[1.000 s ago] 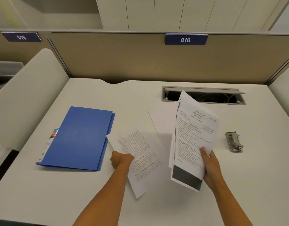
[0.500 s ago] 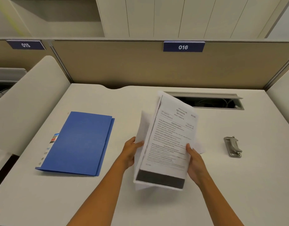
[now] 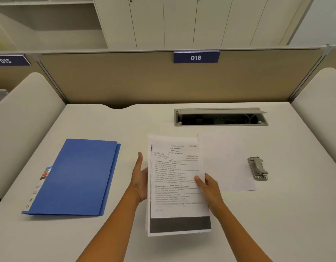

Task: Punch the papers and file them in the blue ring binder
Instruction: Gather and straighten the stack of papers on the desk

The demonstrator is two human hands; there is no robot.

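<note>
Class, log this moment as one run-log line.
stage: squaring | both hands hold printed paper stack | blue ring binder closed | metal hole punch untouched

The desk point(image 3: 87, 239) has a smooth, matt top in off-white. The blue ring binder point(image 3: 76, 176) looks like smooth plastic with a soft shine. The papers point(image 3: 176, 186) are thin white paper, matt, with black print (a dark band runs across the bottom). The hole punch point(image 3: 257, 168) is grey metal and a bit shiny. The wall panel point(image 3: 125, 82) behind looks like dull tan cloth.
</note>
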